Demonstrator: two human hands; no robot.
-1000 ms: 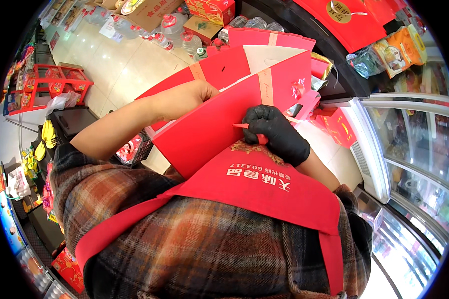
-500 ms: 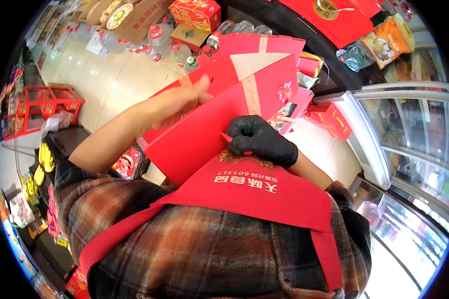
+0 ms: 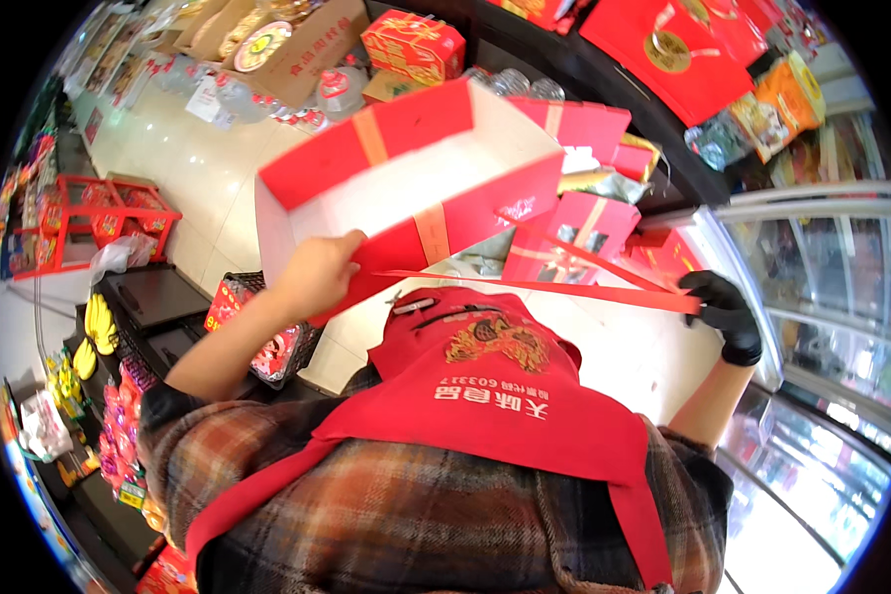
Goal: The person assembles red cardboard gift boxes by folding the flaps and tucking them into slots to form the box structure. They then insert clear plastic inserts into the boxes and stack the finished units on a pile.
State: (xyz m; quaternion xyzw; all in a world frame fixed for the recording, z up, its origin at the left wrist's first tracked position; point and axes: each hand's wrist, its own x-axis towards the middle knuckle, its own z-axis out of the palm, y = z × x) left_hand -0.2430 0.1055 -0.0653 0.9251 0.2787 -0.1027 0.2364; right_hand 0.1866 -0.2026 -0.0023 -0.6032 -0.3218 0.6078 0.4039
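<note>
An open red gift box (image 3: 485, 211) with a white inside and pale orange bands hangs tilted in front of my body. My bare left hand (image 3: 317, 277) grips its near left side, with the thumb over the rim. Off to the right, my right hand (image 3: 725, 312), in a black glove, is closed on a red ribbon (image 3: 604, 290). Two lengths of it stretch taut toward the box's near side; where they attach I cannot make out.
More red boxes (image 3: 576, 233) stand beyond the held one. A glass-fronted cooler (image 3: 812, 257) is on the right. Plastic jugs (image 3: 341, 91) and a carton (image 3: 312, 45) stand at the back. A black basket (image 3: 285, 368) sits left of my apron, and a red rack (image 3: 94, 218) farther left.
My right hand has moved far to the right, drawing the ribbon out long. The box has tipped so its white inside shows, and my left hand now clasps its near left side.
</note>
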